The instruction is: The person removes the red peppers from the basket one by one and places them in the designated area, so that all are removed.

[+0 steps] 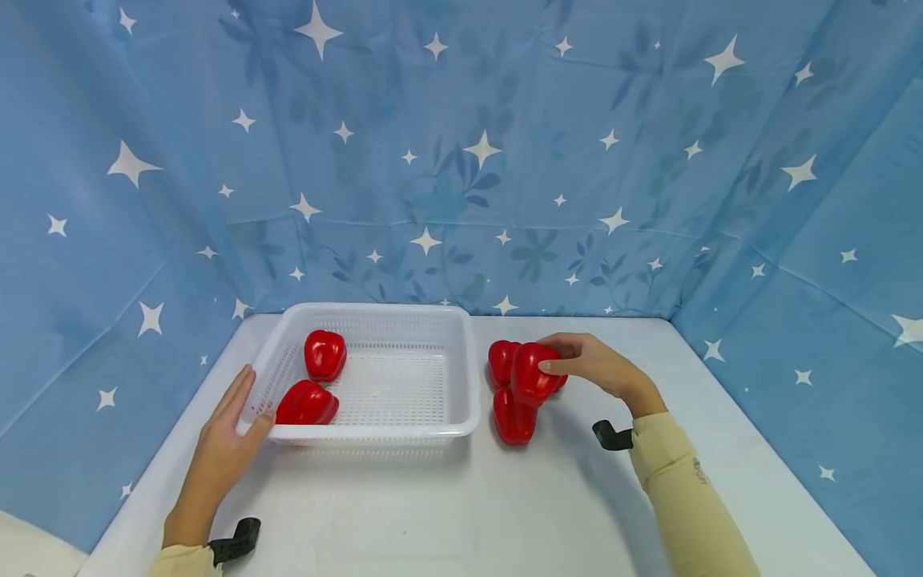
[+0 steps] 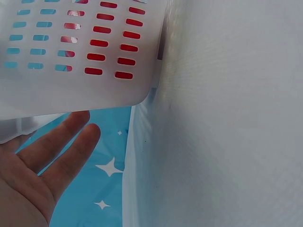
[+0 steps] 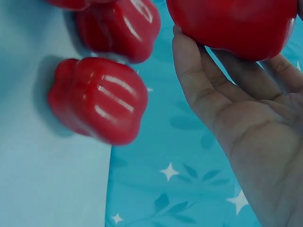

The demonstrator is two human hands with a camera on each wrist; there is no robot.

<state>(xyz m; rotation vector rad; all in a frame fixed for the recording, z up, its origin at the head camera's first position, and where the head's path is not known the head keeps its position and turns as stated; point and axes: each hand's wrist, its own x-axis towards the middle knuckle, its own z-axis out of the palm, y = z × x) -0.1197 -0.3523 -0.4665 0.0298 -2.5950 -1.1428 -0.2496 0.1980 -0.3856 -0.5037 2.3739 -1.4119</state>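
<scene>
My right hand (image 1: pixel 594 365) grips a red bell pepper (image 1: pixel 532 373) between thumb and fingers. In the right wrist view the held bell pepper (image 3: pixel 234 23) is raised above the table, apart from the others. Just beneath and around it lie more red bell peppers: one at the left (image 1: pixel 501 361), one in front (image 1: pixel 514 421), one partly hidden behind (image 1: pixel 562 380). A white perforated basket (image 1: pixel 433 431) stands to their left, with two red bell peppers (image 1: pixel 324 355) in its left part. With straight, spread fingers, my left hand (image 1: pixel 223 449) touches the basket's front left corner.
A white-covered table (image 1: pixel 433 513) carries everything. Blue curtains with white stars (image 1: pixel 447 184) hang behind it and along both sides. Each wrist wears a small black camera mount, such as the left one (image 1: pixel 241 541).
</scene>
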